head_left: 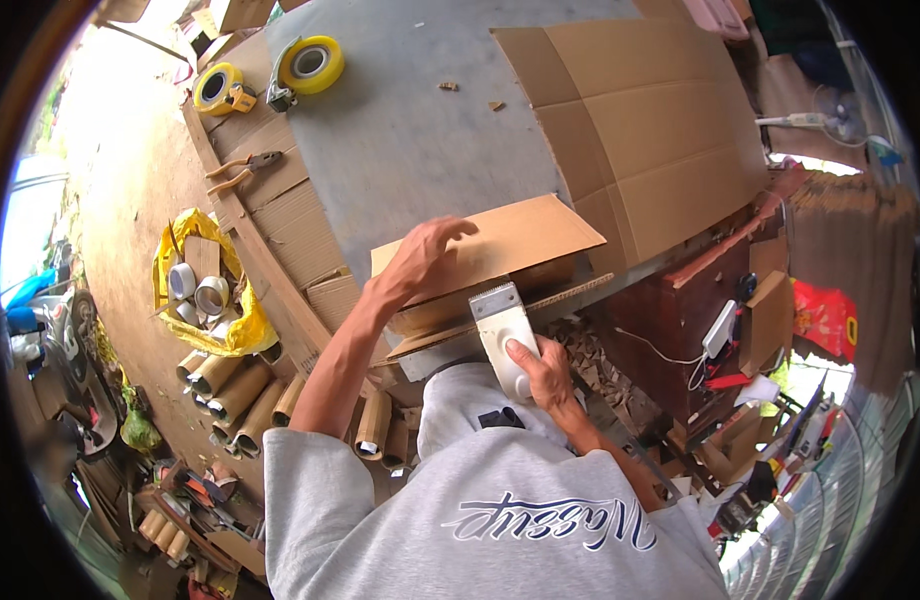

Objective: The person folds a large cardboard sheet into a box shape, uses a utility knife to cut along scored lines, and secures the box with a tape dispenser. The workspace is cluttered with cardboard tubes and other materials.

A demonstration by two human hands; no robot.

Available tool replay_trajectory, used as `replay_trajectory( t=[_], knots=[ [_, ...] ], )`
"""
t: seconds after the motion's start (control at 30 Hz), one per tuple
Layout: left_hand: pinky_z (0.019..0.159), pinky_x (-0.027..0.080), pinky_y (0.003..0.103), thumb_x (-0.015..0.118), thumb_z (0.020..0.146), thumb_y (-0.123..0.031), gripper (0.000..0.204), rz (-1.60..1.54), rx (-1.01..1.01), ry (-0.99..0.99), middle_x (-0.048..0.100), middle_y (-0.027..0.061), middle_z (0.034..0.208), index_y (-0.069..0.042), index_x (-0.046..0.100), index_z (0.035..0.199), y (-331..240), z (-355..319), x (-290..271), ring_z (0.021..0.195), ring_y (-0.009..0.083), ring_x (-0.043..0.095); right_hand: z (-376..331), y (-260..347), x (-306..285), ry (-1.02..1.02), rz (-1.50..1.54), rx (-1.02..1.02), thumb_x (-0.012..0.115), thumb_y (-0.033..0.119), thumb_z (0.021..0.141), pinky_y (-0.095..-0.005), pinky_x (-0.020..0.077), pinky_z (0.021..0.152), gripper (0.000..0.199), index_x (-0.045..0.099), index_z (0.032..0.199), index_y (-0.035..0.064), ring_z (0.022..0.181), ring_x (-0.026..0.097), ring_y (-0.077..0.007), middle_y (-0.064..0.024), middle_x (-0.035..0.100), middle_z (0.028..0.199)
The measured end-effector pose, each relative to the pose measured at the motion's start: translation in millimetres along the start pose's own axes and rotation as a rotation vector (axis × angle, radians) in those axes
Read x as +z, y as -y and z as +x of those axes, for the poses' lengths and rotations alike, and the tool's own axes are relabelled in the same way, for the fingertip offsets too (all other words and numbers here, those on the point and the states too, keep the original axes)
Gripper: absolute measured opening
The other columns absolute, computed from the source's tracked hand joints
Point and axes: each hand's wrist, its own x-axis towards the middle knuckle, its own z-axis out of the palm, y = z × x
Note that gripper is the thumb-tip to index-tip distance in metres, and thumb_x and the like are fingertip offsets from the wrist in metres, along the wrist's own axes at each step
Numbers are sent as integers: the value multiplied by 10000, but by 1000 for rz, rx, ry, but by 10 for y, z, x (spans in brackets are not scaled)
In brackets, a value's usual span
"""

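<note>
Pressing my left hand (425,255) flat, fingers spread, on a folded brown cardboard piece (500,250) at the grey table's (400,130) near edge, I grip a white, metal-tipped handheld tool (504,335) in my right hand (545,372).

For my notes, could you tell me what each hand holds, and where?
Right hand grips the white tool by its body; left hand presses flat on the cardboard.

Tape rolls (270,78) at table (410,140) rear-left, pliers (242,170) nearer, flat carton (645,130) right.
</note>
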Motion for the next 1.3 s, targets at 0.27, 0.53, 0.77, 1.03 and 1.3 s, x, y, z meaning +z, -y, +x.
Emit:
replay_trajectory(
  t=[0.27,0.53,0.77,1.03,1.3],
  knots=[
    [1175,356,474,714,737,-127,804,638,26,107,404,252,1550,65,405,1455,-559,-731,370,1432,399,414,30,-86,-8,5,51,2,636,444,932,-346,521,744,512,724,1079,-39,806,667,-195,-142,738,884],
    [1096,443,494,639,805,-53,601,608,60,-106,551,264,1425,69,500,1376,-436,-787,512,1310,421,550,35,41,24,-59,31,-34,626,444,941,-358,513,699,516,729,1007,-58,744,661,-193,-139,725,808],
    [1057,480,477,646,813,-98,567,633,112,-172,576,254,1401,60,533,1346,-431,-772,504,1279,419,577,224,270,-117,25,446,156,643,399,947,-307,524,667,465,726,1027,-52,711,667,-180,-118,719,833],
    [960,539,465,646,822,-141,544,755,92,-192,614,235,1349,22,567,1335,-366,-726,599,1196,406,628,-134,237,-110,74,345,233,654,383,956,-262,488,662,434,720,1043,-37,743,624,-109,-48,692,859],
    [943,545,464,663,832,-154,512,778,143,-216,634,219,1323,20,591,1308,-288,-740,619,1180,387,636,-251,-50,21,-74,126,48,582,431,966,-317,482,686,507,729,1008,-52,732,604,-144,-77,703,802]
  ],
)
